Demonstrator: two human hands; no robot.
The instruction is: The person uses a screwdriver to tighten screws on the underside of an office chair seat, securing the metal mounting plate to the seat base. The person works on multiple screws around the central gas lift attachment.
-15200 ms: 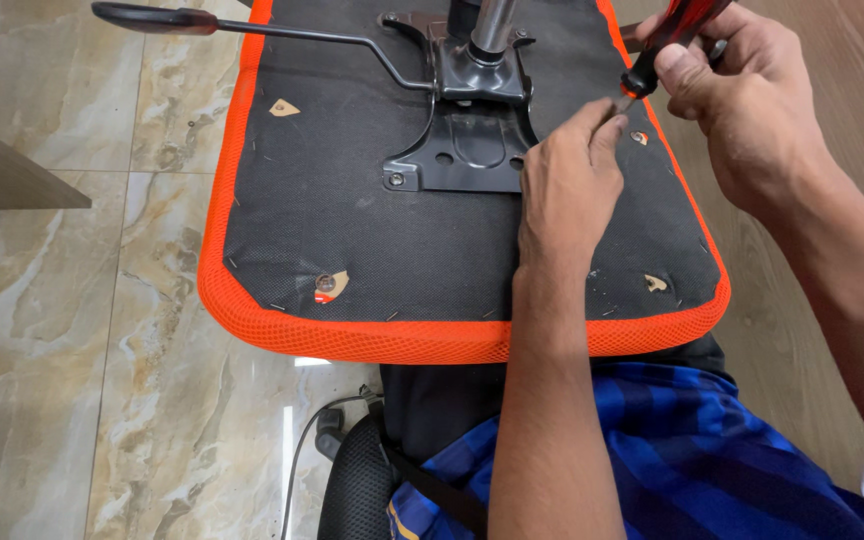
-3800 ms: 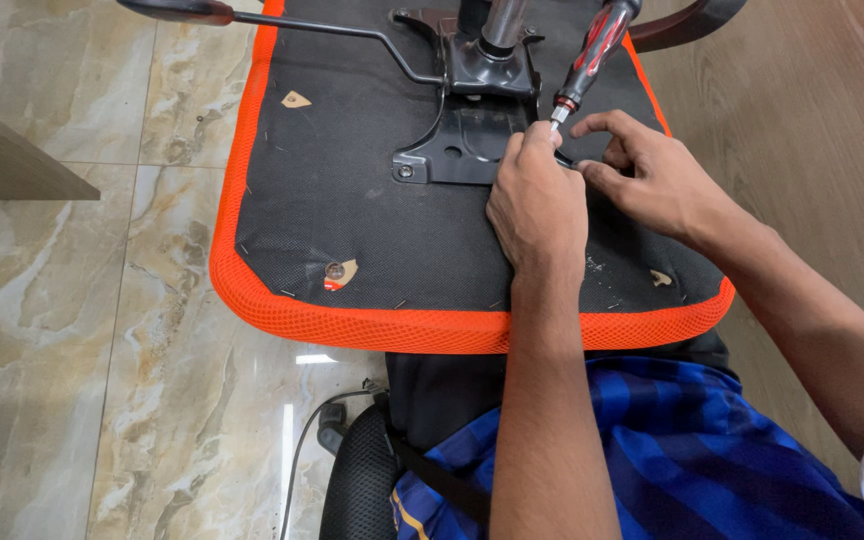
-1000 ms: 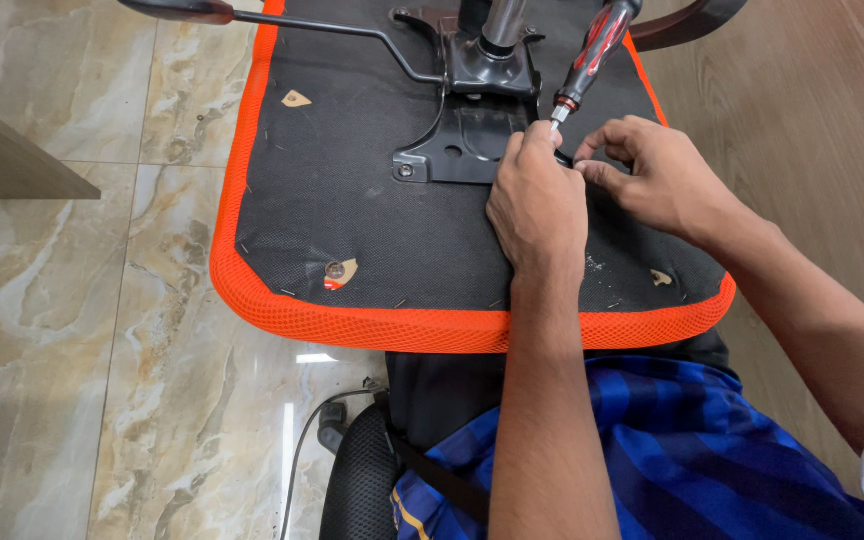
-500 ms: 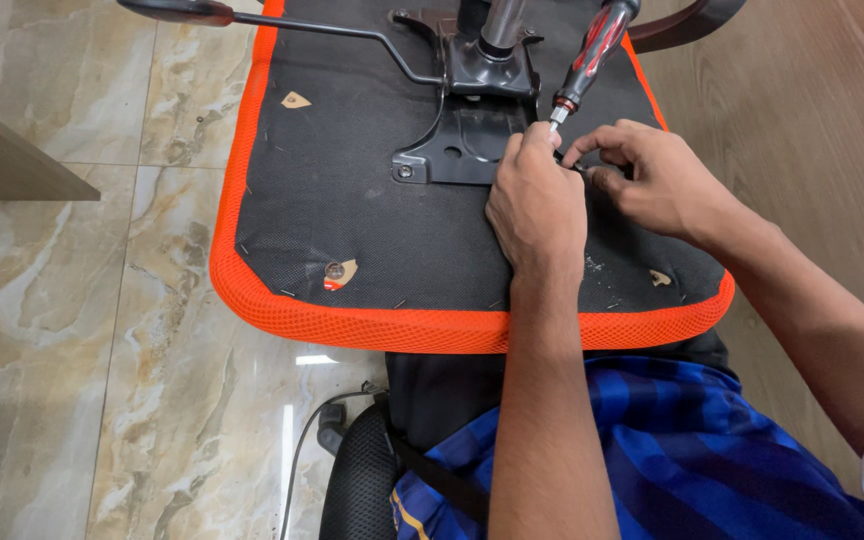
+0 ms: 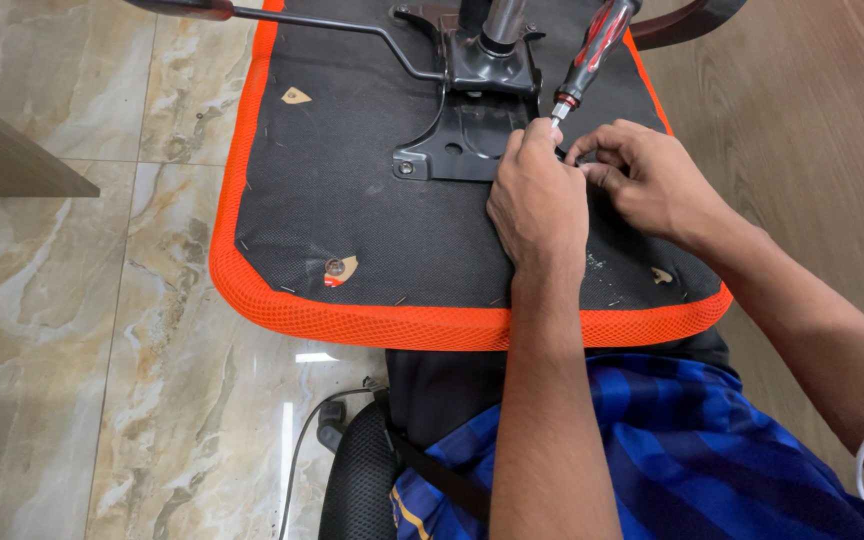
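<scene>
An upturned chair seat, black underneath with an orange mesh rim, lies across my lap. A black metal mechanism plate is bolted at its middle. A screwdriver with a red and black handle stands tilted, its tip down at the plate's right edge. My left hand rests on the seat and pinches the screwdriver's shaft just above the tip. My right hand is beside it, thumb and fingers curled tight around a small dark fastener at the tip; the fastener is mostly hidden.
A lever with a black grip juts left from the mechanism, and a metal column rises from it. A screw sits in a torn hole near the front rim. Marble tiles lie left, wood floor right.
My right hand left the screwdriver handle and came down to the tip. Over the last second its fingers curled closer beside my left hand; the screwdriver and seat barely moved.
</scene>
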